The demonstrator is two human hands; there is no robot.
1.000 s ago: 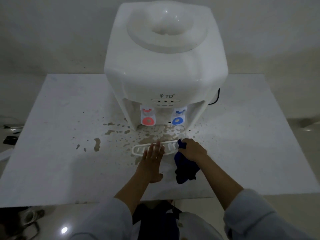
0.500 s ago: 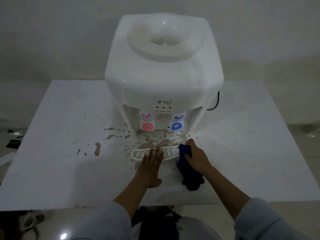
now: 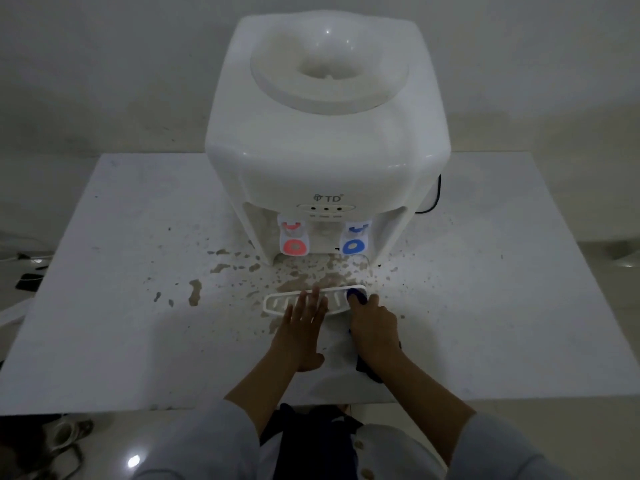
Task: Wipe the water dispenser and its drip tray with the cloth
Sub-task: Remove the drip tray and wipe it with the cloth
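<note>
A white water dispenser [image 3: 327, 140] stands at the back middle of the white table [image 3: 485, 289], with a red tap and a blue tap low on its front. Its white slotted drip tray [image 3: 277, 302] lies loose on the table in front of it. My left hand [image 3: 300, 332] lies flat, fingers spread, pressing on the tray's middle. My right hand [image 3: 374, 329] grips a dark blue cloth [image 3: 356, 296] and presses it onto the tray's right end. Most of the cloth is hidden under that hand and wrist.
Brown splashes and puddles [image 3: 195, 292] spot the table in front of and to the left of the dispenser. A black cable [image 3: 437, 195] runs behind its right side. Dark items lie on the floor at left [image 3: 29, 280]. The table's front edge is near my forearms.
My right hand slid the cloth up onto the tray's right end, tucking more of it under the hand. My left hand stayed flat on the tray.
</note>
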